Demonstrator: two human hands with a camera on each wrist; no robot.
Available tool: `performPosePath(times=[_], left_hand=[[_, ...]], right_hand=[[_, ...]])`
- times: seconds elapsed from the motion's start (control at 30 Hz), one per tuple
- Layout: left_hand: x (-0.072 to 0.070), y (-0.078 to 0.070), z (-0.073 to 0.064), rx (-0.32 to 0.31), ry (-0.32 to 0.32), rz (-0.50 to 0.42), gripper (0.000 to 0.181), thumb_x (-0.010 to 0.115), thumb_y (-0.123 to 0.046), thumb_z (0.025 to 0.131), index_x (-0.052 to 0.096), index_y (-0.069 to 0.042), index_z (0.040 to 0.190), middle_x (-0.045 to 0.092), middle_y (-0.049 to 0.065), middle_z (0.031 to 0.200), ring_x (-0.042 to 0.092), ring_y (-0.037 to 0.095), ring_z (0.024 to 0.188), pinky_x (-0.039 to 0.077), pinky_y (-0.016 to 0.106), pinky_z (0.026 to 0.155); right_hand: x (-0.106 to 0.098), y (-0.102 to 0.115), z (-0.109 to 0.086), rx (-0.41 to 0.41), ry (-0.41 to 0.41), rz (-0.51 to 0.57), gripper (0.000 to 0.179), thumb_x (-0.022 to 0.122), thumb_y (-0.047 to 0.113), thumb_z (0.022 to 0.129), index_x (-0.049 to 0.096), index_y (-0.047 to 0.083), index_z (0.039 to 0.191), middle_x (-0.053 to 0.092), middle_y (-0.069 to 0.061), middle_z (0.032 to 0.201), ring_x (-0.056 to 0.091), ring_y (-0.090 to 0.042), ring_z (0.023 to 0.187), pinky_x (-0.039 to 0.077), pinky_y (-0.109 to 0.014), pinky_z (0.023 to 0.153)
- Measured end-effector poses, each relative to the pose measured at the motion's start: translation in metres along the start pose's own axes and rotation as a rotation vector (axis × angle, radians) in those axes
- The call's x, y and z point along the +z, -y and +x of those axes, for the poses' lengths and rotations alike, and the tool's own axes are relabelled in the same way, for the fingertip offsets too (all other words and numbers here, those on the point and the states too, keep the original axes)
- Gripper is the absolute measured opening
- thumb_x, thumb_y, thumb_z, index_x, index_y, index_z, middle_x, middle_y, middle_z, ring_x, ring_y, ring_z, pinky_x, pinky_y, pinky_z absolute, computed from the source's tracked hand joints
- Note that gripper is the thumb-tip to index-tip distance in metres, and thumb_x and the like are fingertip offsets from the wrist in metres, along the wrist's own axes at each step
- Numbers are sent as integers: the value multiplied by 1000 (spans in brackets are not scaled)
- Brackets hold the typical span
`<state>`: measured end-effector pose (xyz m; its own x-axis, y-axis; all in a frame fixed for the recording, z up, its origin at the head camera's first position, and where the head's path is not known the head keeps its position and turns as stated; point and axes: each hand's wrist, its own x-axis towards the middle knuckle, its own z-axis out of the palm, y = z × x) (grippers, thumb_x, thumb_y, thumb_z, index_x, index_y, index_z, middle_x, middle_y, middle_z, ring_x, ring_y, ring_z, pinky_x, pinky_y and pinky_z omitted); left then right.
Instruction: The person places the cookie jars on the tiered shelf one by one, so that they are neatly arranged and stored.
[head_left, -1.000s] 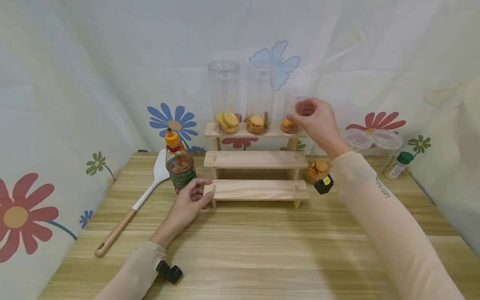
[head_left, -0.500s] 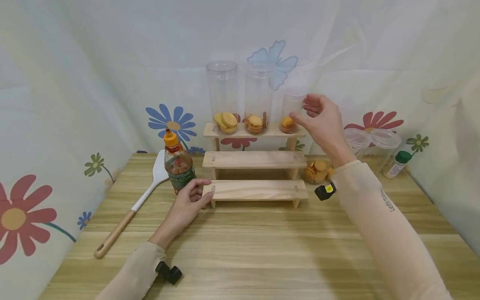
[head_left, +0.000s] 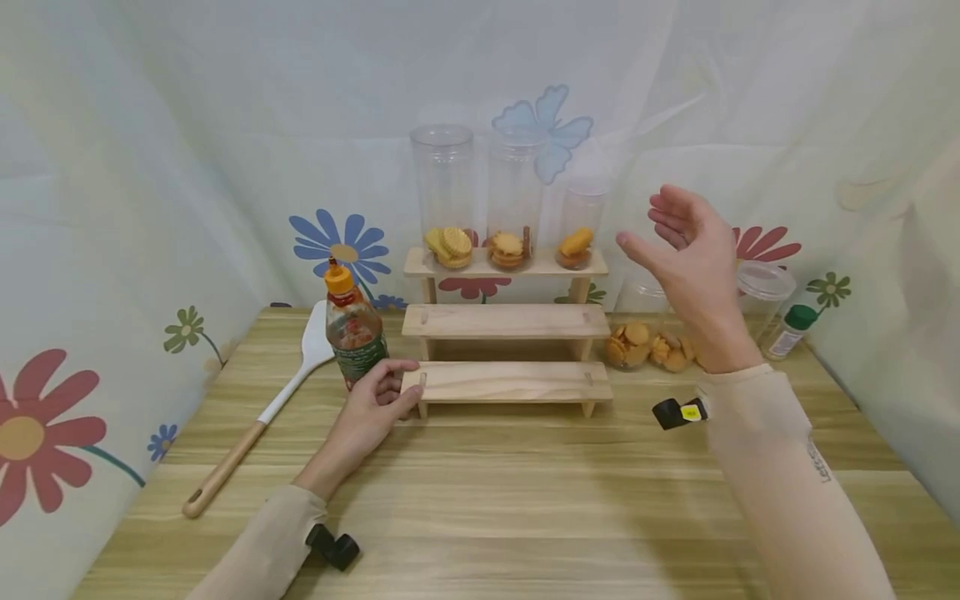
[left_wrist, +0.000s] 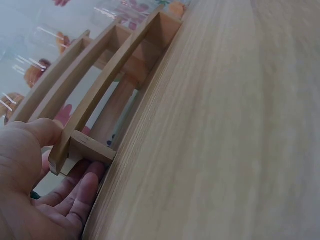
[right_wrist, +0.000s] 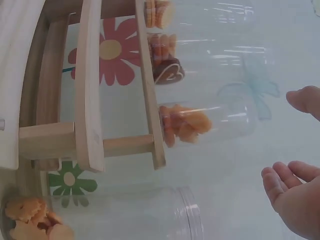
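Note:
A three-step wooden rack (head_left: 510,381) stands on the table. My left hand (head_left: 373,406) grips the left end of its lowest step; in the left wrist view the thumb lies on the board and the fingers (left_wrist: 85,192) are beneath it by the leg. Three clear jars stand upright in a row on the top step: a tall jar with round yellow biscuits (head_left: 453,242), another with mixed biscuits (head_left: 507,246), and a shorter jar with orange snacks (head_left: 576,243). To the right of the short jar, my right hand (head_left: 697,254) is apart from it, thumb and fingers spread, holding nothing.
Right of the rack stand clear jars with biscuits (head_left: 628,343), partly behind my right arm. A green-capped shaker (head_left: 790,333) is beyond them. A sauce bottle (head_left: 356,333) stands close to my left hand. A white spatula (head_left: 262,417) lies at the left.
My right hand has let go of the short jar on the top step and moved away to the right. My left hand keeps its place on the rack.

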<state>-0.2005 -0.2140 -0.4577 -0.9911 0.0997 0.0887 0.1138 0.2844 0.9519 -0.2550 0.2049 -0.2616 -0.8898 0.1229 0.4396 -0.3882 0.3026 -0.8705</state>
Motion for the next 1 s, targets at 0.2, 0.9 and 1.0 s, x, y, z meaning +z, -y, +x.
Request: performPosePath(times=[0.2, 0.9, 1.0], left_hand=[[0, 0, -1, -1, 1, -1, 43, 76, -28, 110, 63, -12, 148, 73, 20, 111, 70, 25, 92, 56, 28, 76], [1, 0, 0, 7, 8, -19, 43, 75, -25, 110, 62, -10, 148, 73, 19, 111, 70, 25, 93, 60, 30, 79], [0, 0, 0, 9, 5, -17, 42, 75, -24, 110, 63, -10, 148, 72, 19, 111, 70, 24, 92, 60, 30, 79]], right_hand=[[-19, -2, -14, -7, -44, -36, 83, 93, 22, 95, 51, 15, 166, 59, -5, 159, 58, -22, 144, 47, -23, 118], [-96, -35, -45, -4, -288, 270, 75, 88, -13, 87, 62, 8, 153, 64, -4, 143, 58, -18, 134, 44, -18, 118], [-106, -39, -45, 18, -310, 232, 79, 89, -10, 88, 59, 9, 158, 62, -1, 147, 56, -18, 138, 42, -17, 120]])
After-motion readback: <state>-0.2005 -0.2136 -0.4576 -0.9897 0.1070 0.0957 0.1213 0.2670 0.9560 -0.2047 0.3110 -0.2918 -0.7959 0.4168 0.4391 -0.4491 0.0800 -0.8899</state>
